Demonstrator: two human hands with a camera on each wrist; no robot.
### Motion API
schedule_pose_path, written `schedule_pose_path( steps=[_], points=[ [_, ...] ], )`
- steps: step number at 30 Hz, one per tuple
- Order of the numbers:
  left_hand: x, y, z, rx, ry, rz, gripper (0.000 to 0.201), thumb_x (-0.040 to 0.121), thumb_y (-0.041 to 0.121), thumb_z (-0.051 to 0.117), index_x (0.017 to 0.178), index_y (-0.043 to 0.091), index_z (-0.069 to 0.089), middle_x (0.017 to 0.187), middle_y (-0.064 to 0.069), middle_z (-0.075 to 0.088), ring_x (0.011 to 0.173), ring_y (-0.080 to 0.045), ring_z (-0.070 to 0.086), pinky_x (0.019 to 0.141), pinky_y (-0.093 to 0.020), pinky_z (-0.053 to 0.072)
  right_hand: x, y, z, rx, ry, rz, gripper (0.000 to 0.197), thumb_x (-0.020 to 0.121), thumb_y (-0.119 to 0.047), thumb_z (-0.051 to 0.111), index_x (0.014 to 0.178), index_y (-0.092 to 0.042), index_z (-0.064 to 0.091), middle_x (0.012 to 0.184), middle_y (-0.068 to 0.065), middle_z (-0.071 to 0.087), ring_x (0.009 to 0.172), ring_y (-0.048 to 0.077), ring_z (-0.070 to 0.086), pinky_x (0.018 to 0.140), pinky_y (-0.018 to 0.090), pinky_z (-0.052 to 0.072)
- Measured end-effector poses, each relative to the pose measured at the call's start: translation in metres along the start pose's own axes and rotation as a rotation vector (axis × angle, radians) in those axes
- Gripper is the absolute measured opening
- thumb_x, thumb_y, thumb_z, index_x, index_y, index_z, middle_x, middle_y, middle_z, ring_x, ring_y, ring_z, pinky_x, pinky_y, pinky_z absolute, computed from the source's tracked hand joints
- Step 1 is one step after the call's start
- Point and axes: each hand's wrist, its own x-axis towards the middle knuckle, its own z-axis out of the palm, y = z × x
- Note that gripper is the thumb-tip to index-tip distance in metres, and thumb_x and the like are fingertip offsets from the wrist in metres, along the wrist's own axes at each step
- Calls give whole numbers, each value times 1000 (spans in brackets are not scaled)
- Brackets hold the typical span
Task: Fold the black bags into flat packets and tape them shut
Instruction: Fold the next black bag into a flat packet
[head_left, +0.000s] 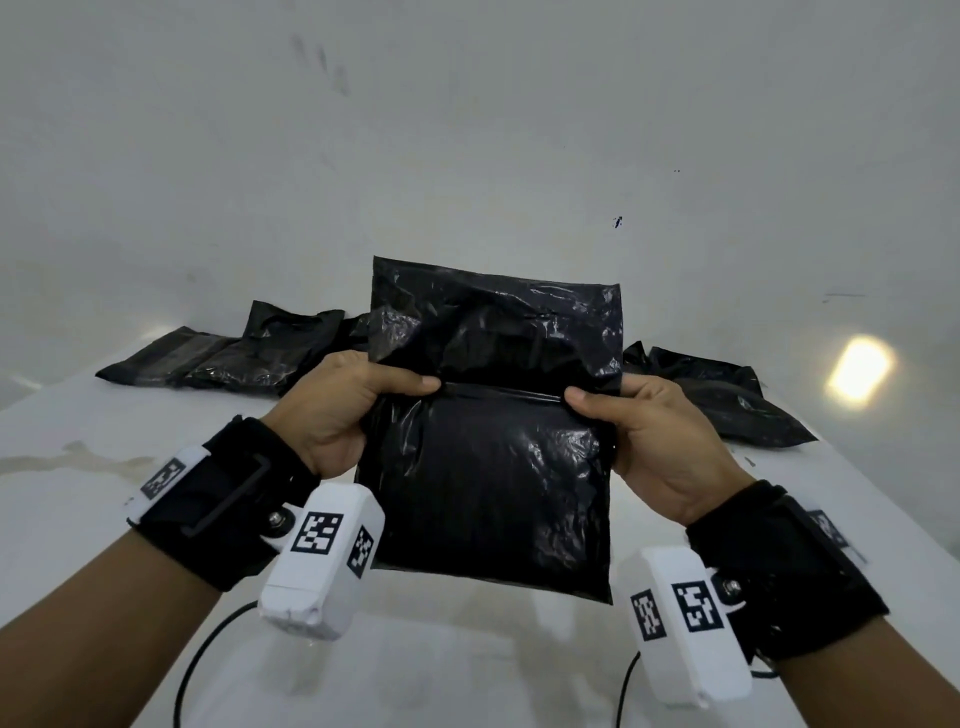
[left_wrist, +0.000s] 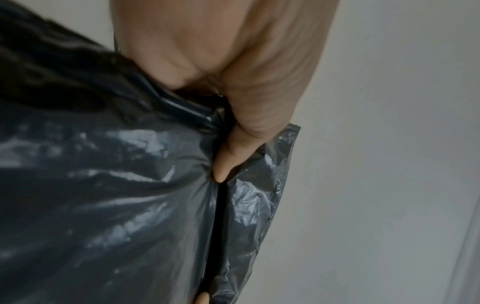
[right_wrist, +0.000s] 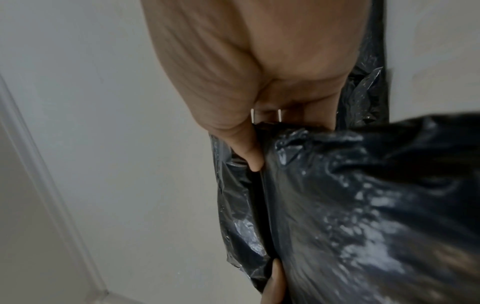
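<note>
I hold one black plastic bag (head_left: 493, 467) up above the white table (head_left: 78, 431), in the middle of the head view. A crease runs across it at thumb height, and its upper flap (head_left: 498, 322) stands up behind. My left hand (head_left: 353, 405) pinches the bag's left edge at the crease, thumb on the front. My right hand (head_left: 649, 421) pinches the right edge the same way. In the left wrist view the thumb (left_wrist: 233, 152) presses into the glossy bag (left_wrist: 103, 205). The right wrist view shows the thumb (right_wrist: 249, 152) on the bag (right_wrist: 363, 205).
Several other black bags lie on the table: a flat group at the back left (head_left: 223, 353) and a heap at the back right (head_left: 727, 400). A pale wall (head_left: 467, 130) rises behind the table. Black cables (head_left: 208, 649) trail near the front edge.
</note>
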Motion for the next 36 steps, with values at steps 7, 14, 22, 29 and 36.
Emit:
schedule_pose_path(
  steps=[7, 14, 22, 29, 36],
  points=[
    [4, -11, -8, -12, 13, -10, 36, 66, -5, 68, 101, -13, 65, 96, -25, 71, 73, -27, 73, 68, -34, 62, -2, 8, 0, -8, -61, -3, 22, 84, -7, 66, 105, -3, 72, 93, 11, 74, 74, 15, 69, 60, 24, 55],
    [1, -16, -19, 2, -47, -15, 32, 70, -2, 67, 102, -7, 69, 99, -22, 73, 81, -26, 74, 69, -31, 61, -3, 12, -4, 65, -85, 64, 21, 80, -5, 64, 98, 0, 74, 94, 12, 75, 75, 17, 70, 61, 25, 57],
    [-4, -21, -23, -34, -63, -15, 26, 77, -1, 63, 102, -7, 68, 97, -21, 72, 78, -24, 73, 76, -32, 61, -11, 17, -8, 121, -145, 88, 30, 84, -9, 56, 107, 1, 73, 105, 17, 73, 78, 18, 71, 64, 27, 59],
    [-8, -25, -19, -78, -44, 53, 16, 75, 0, 62, 89, -5, 68, 83, -17, 73, 70, -20, 73, 63, -26, 60, -11, 14, 5, 26, -58, -12, 44, 68, -18, 76, 109, -2, 71, 104, 15, 73, 86, 22, 69, 72, 28, 59],
    [-10, -32, -17, -73, -28, 89, 14, 73, 3, 65, 84, -4, 71, 84, -17, 74, 71, -20, 72, 69, -26, 60, -11, 14, 22, 6, 133, -52, 20, 73, 3, 77, 92, 6, 73, 90, 19, 75, 77, 27, 73, 67, 29, 60]
  ],
)
